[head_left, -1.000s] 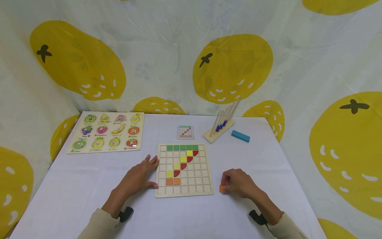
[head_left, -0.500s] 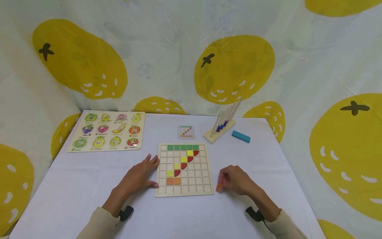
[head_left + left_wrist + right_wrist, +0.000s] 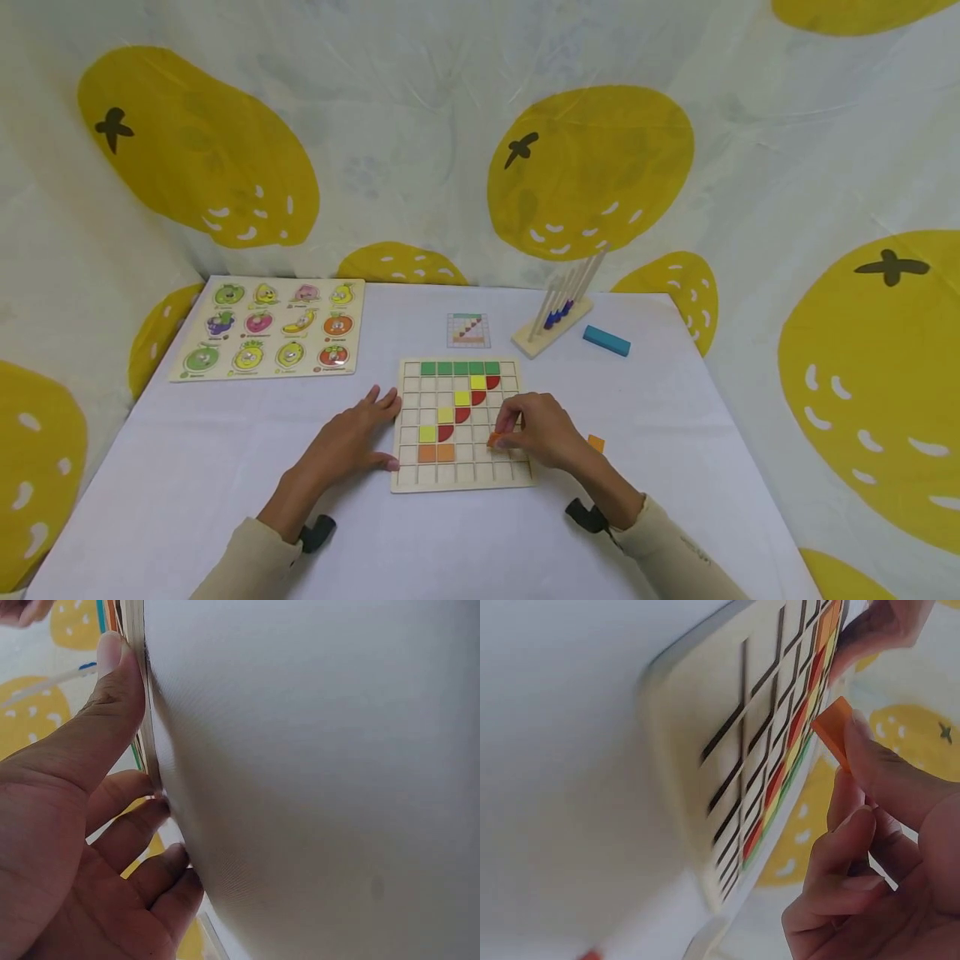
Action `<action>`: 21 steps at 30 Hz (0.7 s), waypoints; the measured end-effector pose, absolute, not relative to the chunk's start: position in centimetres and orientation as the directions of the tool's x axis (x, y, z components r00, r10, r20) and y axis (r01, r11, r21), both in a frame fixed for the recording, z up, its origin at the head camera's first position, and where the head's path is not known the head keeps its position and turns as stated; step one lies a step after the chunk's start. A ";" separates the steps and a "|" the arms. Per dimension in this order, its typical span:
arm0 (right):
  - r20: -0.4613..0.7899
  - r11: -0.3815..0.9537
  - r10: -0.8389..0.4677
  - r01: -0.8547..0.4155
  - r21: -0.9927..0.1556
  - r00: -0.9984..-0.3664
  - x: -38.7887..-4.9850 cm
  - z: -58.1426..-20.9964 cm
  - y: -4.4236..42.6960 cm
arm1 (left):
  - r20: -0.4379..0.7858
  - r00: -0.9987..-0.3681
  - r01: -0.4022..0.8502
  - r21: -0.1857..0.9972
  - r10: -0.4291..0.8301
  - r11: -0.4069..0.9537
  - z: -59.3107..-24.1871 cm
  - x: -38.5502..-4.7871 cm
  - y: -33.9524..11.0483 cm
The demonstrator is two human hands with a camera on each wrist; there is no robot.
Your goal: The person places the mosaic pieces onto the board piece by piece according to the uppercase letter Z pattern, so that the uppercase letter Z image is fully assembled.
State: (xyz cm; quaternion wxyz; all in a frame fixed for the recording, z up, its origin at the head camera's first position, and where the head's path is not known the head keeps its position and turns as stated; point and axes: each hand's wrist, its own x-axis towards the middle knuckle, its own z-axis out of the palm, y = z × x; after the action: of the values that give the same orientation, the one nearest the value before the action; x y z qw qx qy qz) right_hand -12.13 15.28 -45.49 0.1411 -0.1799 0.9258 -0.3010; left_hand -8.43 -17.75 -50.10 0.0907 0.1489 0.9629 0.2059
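Over the right half of the wooden grid board (image 3: 465, 477), my right hand (image 3: 551, 429) pinches an orange square tile (image 3: 834, 729) between thumb and fingers. The right wrist view shows the tile held above the grid, apart from it. My left hand (image 3: 347, 446) rests against the board's left edge, thumb and fingers spread along it. On the board lie a row of green tiles (image 3: 461, 368), a diagonal of yellow squares (image 3: 446, 415) with red quarter-round tiles (image 3: 462, 414), and two orange tiles (image 3: 437, 453) side by side in a lower row.
Another orange tile (image 3: 596, 443) lies on the white table, partly behind my right forearm. Behind the board are a pattern card (image 3: 468, 331), a pegged wooden stand (image 3: 551, 329) with blue pieces, and a teal block (image 3: 607, 340). A fruit puzzle board (image 3: 270, 332) lies back left.
My right hand has moved left from the table onto the board's right side, carrying the orange tile. Another orange tile now shows where the hand was. The left hand stays put.
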 end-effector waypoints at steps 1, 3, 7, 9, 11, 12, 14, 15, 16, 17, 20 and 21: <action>-0.156 0.753 -0.424 -0.251 -0.609 -0.892 -12.2 -45.5 14.7 | -0.118 -0.939 0.245 0.426 0.322 0.871 -50.1 -8.5 -17.7; -0.162 0.750 -0.434 -0.255 -0.611 -0.887 -12.2 -45.6 13.8 | -0.122 -0.940 0.241 0.425 0.319 0.872 -50.1 -8.5 -17.6; -0.166 0.761 -0.443 -0.272 -0.589 -0.881 -12.3 -46.1 12.2 | -0.118 -0.942 0.240 0.421 0.315 0.875 -50.0 -8.4 -17.6; -0.168 0.771 -0.446 -0.282 -0.571 -0.879 -12.4 -46.3 11.6 | -0.116 -0.942 0.241 0.416 0.314 0.877 -49.9 -8.3 -17.5; -0.164 0.777 -0.454 -0.299 -0.553 -0.876 -12.4 -46.5 11.1 | -0.114 -0.943 0.243 0.411 0.314 0.879 -49.8 -8.3 -17.5; -0.160 0.778 -0.459 -0.308 -0.547 -0.874 -12.4 -46.5 10.9 | -0.109 -0.942 0.248 0.408 0.316 0.879 -49.8 -8.3 -17.5; -0.152 0.779 -0.466 -0.323 -0.537 -0.872 -12.4 -46.5 10.5 | -0.103 -0.943 0.251 0.404 0.316 0.880 -49.8 -8.3 -17.5; -0.147 0.780 -0.470 -0.332 -0.531 -0.870 -12.4 -46.6 10.3 | -0.105 -0.944 0.247 0.404 0.313 0.881 -49.8 -8.3 -17.5; -0.142 0.781 -0.473 -0.339 -0.525 -0.869 -12.3 -46.6 10.2 | -0.101 -0.944 0.250 0.404 0.315 0.880 -49.8 -8.3 -17.5; -0.139 0.784 -0.475 -0.345 -0.517 -0.869 -12.3 -46.6 10.1 | -0.101 -0.944 0.248 0.406 0.313 0.880 -49.8 -8.3 -17.5; -0.149 0.792 -0.484 -0.359 -0.494 -0.862 -12.2 -46.8 9.8 | -0.101 -0.945 0.246 0.410 0.312 0.878 -49.9 -8.3 -17.6; -0.154 0.794 -0.492 -0.368 -0.484 -0.857 -12.2 -46.9 9.7 | -0.105 -0.945 0.241 0.412 0.309 0.879 -49.9 -8.3 -17.6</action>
State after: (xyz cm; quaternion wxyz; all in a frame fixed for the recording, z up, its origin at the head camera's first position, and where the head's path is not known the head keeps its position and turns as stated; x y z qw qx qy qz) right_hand -12.20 9.70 -46.88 0.1375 -0.2294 0.9370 -0.2247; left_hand -8.30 -17.58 -49.91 0.0840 0.1423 0.9655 0.2012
